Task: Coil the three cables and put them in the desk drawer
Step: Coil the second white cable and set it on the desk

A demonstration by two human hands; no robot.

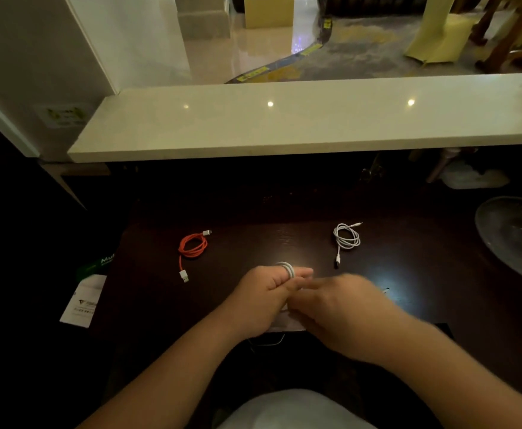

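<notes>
The worktop (393, 274) was a dark, glossy wood surface with a soft glare patch near its middle. Taking the left hand (263, 292) as the landmark: it held a grey-white cable (287, 269) wound in smooth round loops about its raised fingers, the loops showing just above the knuckles. The right hand (340, 305) sat just beside it, to the right, fingers reaching toward the coil; motion blur hid whether it pinched the cable, so its grip could not be determined. A thin strand of that cable trailed below the hands at the near worktop edge, partly hidden by the wrists.

Beyond and to the left of the left hand lay an orange cable (193, 246), loosely coiled, matte, with white plugs at both ends. Beyond and to the right lay a white cable (346, 238), likewise coiled, one plug tail hanging toward the viewer. Both rested flat on the worktop, well apart from each other.

Far right of the left hand, a clear ribbed glass dish (513, 236) was cut off by the frame edge. Behind everything ran a pale polished stone ledge (284, 128). A white printed card (83, 301) lay left, off the worktop, its text illegible.
</notes>
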